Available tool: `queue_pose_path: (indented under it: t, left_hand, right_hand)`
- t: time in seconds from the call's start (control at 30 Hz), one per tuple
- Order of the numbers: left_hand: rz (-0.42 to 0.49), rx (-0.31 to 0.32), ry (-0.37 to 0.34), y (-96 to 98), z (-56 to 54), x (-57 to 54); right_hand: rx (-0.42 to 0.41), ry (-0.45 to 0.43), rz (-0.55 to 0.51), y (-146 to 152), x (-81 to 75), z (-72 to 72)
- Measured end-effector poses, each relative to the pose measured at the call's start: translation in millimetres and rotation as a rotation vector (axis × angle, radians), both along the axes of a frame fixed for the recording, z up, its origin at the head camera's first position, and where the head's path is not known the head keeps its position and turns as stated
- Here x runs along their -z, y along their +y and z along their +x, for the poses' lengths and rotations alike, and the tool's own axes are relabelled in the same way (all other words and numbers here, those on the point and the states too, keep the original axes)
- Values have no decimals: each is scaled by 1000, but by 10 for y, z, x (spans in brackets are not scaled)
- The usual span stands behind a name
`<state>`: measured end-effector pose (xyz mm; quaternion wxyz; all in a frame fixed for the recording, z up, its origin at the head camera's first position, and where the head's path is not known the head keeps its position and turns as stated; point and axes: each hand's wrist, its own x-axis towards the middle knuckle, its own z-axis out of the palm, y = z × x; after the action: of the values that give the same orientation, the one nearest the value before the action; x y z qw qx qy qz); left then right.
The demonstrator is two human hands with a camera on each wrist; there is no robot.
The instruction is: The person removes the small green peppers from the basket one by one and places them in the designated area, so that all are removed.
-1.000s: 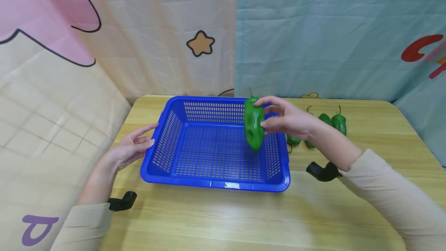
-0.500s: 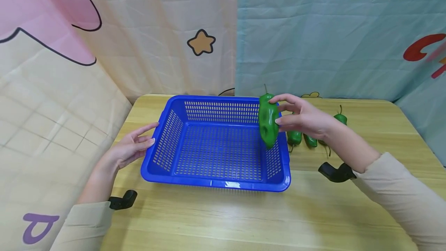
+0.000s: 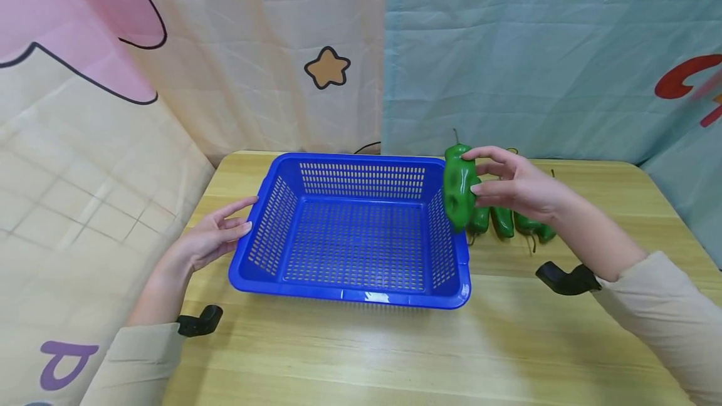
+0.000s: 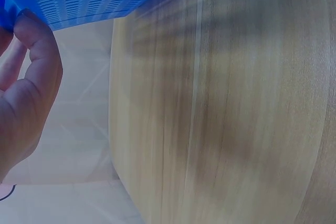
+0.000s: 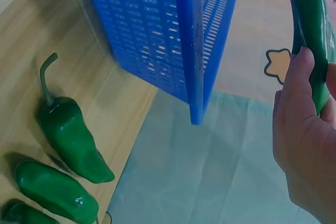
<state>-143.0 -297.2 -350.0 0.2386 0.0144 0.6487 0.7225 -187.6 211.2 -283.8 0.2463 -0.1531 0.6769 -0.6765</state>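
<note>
A blue perforated plastic basket point(image 3: 350, 296) stands on the table. My left hand point(image 3: 211, 237) pinches its left rim between thumb and fingers; in the left wrist view, the thumb point(image 4: 39, 51) lies against the blue plastic. Over the right rim, my right hand point(image 3: 516, 183) holds a glossy green pepper point(image 3: 459, 187) by its side, stem upward. The right wrist view shows this pepper point(image 5: 310, 14) in the fingers, raised above the basket's wall point(image 5: 142, 30). Several more green peppers point(image 3: 502, 222) lie on the table right of the basket, partly hidden by the right hand and forearm.
The light wooden table point(image 3: 361, 356) reaches back to hanging printed curtains point(image 3: 485, 55). In the right wrist view, one loose pepper point(image 5: 73, 140) lies with its stem toward the basket, beside another pepper point(image 5: 58, 190). A black wrist camera mount point(image 3: 566, 277) sits on each forearm.
My right hand has carried the pepper rightward and slightly up, from over the basket's inside to its right rim. The left hand and basket have stayed in place.
</note>
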Motion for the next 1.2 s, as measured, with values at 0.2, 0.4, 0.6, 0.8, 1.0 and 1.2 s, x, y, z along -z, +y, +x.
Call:
queue_pose_path:
  t: [0.2, 0.4, 0.6, 0.8, 1.0, 1.2]
  left_hand:
    - [4, -2, -9, 3, -2, -5]
    - [21, 0, -6, 7, 8, 2]
    - [19, 0, 9, 0, 16, 1]
    - [4, -9, 10, 0, 24, 8]
    - [14, -4, 9, -14, 22, 25]
    - [10, -6, 3, -6, -1, 27]
  right_hand:
    - [23, 9, 29, 131, 16, 12]
    - [37, 18, 10, 299, 46, 22]
    - [34, 26, 24, 461, 67, 10]
    - [34, 34, 15, 611, 131, 22]
    - [57, 26, 9, 765, 207, 64]
    - [95, 18, -32, 957, 276, 117]
